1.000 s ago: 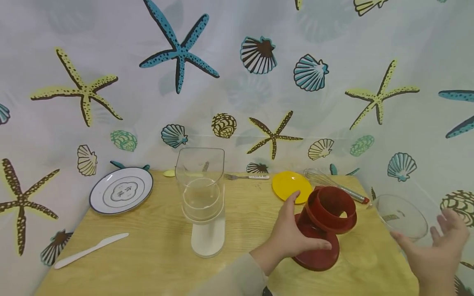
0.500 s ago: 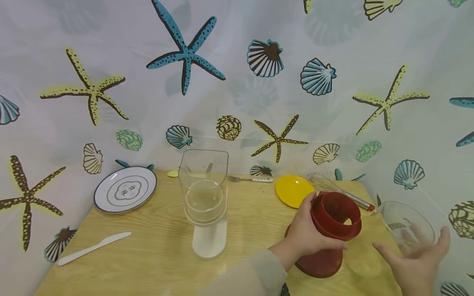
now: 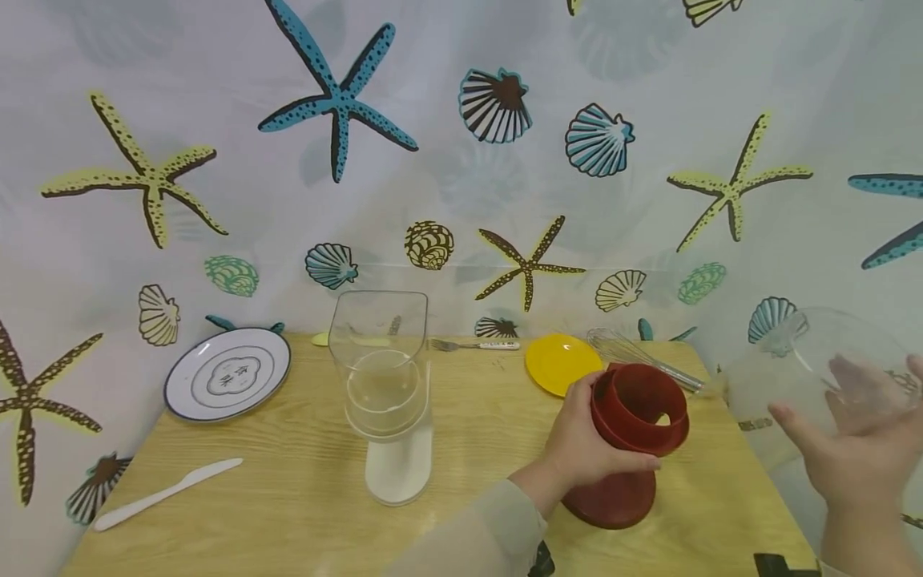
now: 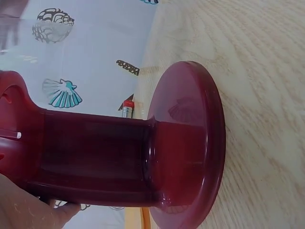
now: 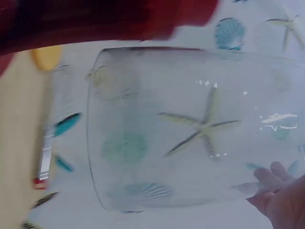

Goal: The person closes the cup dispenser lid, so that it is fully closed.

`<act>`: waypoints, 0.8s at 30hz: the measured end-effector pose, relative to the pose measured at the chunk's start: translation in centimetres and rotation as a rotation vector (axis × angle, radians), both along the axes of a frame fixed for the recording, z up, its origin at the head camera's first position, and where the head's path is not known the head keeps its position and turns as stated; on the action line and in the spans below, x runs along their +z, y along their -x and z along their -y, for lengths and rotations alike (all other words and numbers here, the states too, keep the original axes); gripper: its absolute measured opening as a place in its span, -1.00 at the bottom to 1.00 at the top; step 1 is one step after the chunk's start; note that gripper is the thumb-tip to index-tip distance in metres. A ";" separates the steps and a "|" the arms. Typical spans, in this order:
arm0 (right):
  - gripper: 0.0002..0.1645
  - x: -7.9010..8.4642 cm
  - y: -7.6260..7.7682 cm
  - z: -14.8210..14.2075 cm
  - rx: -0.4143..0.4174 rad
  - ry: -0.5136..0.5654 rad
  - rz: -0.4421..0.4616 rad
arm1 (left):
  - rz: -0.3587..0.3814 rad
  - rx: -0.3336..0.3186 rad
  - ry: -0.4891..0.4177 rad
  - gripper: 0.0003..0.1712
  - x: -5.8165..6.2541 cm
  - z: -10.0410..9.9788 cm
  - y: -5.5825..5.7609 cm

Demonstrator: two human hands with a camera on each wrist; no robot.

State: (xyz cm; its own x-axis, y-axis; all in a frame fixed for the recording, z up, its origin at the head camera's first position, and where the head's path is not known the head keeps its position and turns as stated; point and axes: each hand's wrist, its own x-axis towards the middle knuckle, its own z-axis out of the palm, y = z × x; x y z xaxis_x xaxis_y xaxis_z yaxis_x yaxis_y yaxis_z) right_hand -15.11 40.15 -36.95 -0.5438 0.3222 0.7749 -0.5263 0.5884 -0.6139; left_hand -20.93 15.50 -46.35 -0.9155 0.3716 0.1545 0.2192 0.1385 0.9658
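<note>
My left hand (image 3: 587,449) grips the collar of a dark red plastic stand (image 3: 642,417), thumb along its front. In the left wrist view, the round base of the red stand (image 4: 186,162) is at the tabletop, with a curved upright joining it to the collar, and part of my left hand (image 4: 28,205) shows. My right hand (image 3: 861,465) holds a large clear container (image 3: 822,369), tilted, beyond the table's right side. The right wrist view shows the clear container (image 5: 162,114) lying sideways across the frame, fingers of my right hand (image 5: 286,200) at its far end.
A white stand (image 3: 400,469) bearing another clear container (image 3: 382,336) is left of the red one. A patterned plate (image 3: 227,373) and white knife (image 3: 169,493) lie further left. Along the back are a fork (image 3: 476,345), yellow plate (image 3: 562,365) and whisk (image 3: 649,361).
My left hand has closed around the red stand's collar. My right hand has reached the clear container and raised it, tilting it up and to the right.
</note>
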 end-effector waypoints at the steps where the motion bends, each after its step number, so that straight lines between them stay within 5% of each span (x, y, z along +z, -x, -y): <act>1: 0.04 1.2 0.2 0.4 0.030 -0.027 -0.045 | 0.002 -0.004 -0.004 0.28 0.0 0.1 0.1; 6: 0.17 5.9 0.2 2.1 -0.013 -0.163 -0.122 | 0.001 -0.057 -0.075 0.30 -0.1 0.1 0.3; 10: 0.01 7.9 0.8 3.0 0.117 -0.079 -0.134 | 0.002 -0.068 -0.099 0.31 -0.3 0.1 0.4; 13: -0.02 8.6 1.2 4.4 0.320 0.092 -0.146 | 0.002 -0.062 -0.091 0.29 -0.3 0.2 0.5; 17: 0.14 8.8 1.6 6.3 0.468 0.236 -0.138 | 0.008 -0.063 -0.090 0.27 -0.4 0.2 0.6; 24: 0.18 7.7 2.6 8.0 0.609 0.203 -0.162 | 0.032 -0.061 -0.066 0.29 -0.5 0.0 0.7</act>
